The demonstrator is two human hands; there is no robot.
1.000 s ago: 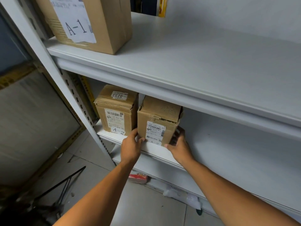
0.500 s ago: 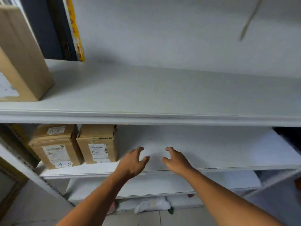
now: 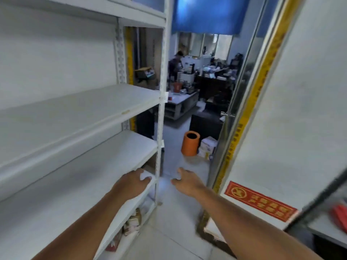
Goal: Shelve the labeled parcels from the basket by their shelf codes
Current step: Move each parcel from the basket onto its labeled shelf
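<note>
Both my hands are out in front of me and hold nothing. My left hand (image 3: 131, 182) hovers over the right end of a bare white shelf board (image 3: 78, 177), fingers loosely spread. My right hand (image 3: 185, 180) hangs over the aisle floor to the right of the white shelf post (image 3: 161, 117), fingers apart. No parcel and no basket are in sight. The white shelving unit (image 3: 62, 117) fills the left side, its boards bare.
An orange cylindrical bin (image 3: 190, 143) stands on the floor ahead beside a white box (image 3: 206, 150). A glass door with a yellow strip (image 3: 244, 117) and a white wall with a red sign (image 3: 261, 200) close the right side. A person (image 3: 175, 64) stands at cluttered desks far behind.
My view has swung right, away from the two A-2 boxes on the shelf, which are out of sight now. Both hands let go of the box and stay empty.
</note>
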